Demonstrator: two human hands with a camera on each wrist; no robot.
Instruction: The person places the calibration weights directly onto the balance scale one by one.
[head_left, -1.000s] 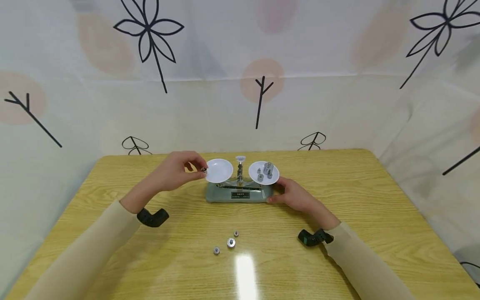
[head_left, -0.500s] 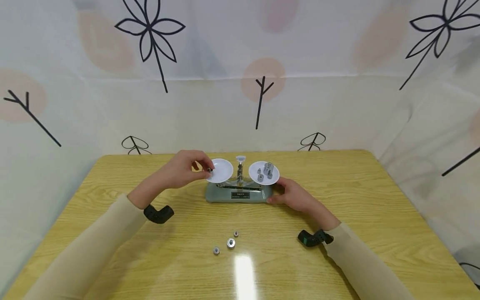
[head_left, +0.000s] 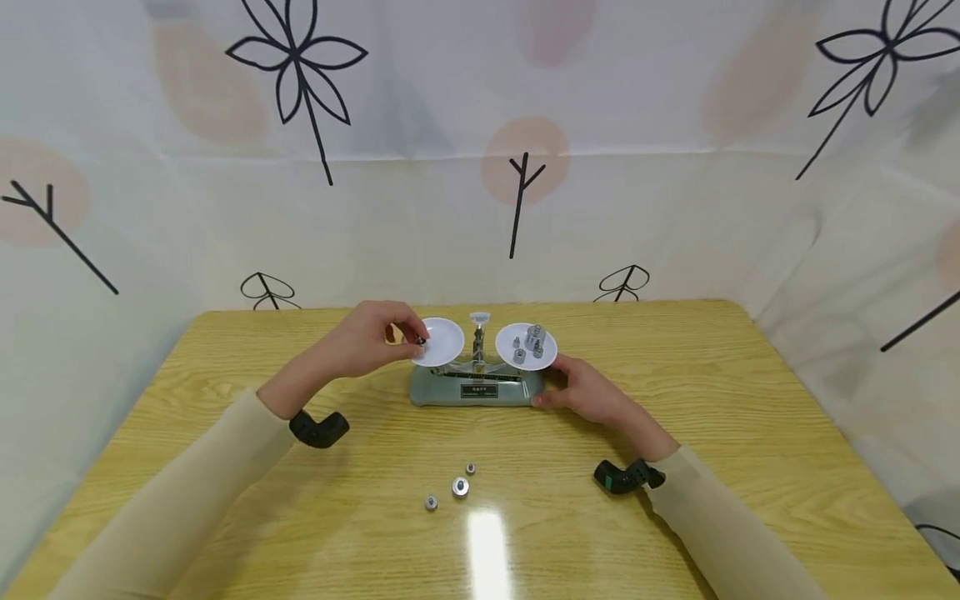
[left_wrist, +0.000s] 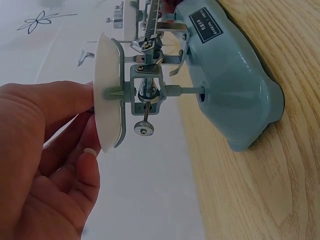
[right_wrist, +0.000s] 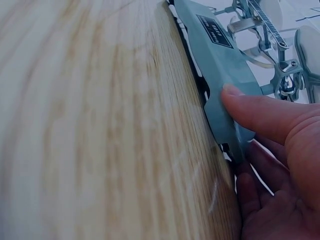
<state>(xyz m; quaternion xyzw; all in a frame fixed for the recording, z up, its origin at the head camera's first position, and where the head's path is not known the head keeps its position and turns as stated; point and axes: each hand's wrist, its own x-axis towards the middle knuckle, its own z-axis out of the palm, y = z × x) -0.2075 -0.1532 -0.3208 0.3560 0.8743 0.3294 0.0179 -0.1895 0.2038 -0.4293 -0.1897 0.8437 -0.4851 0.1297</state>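
Observation:
A balance scale (head_left: 442,390) with a pale green base stands near the table's far edge. My left hand (head_left: 367,340) is at the rim of its left pan (head_left: 446,343), pinching a small metal weight (head_left: 421,340) between thumb and fingertips just above the dish. In the left wrist view, the pan (left_wrist: 106,75) hides most of that weight. Several metal weights (head_left: 535,337) sit on the right pan (head_left: 506,337). My right hand (head_left: 588,389) grips the right end of the base; in the right wrist view, the thumb (right_wrist: 260,112) presses its front and the fingers go behind.
Three loose metal weights lie on the wooden table (head_left: 360,517) in front of the scale: a small one (head_left: 470,469), a larger one (head_left: 461,488) and another small one (head_left: 431,503). A patterned cloth (head_left: 420,225) hangs behind the table.
My left hand has moved right, bringing the pinched weight from the left pan's outer edge to over its dish, then held nearly still. The right hand has stayed on the base.

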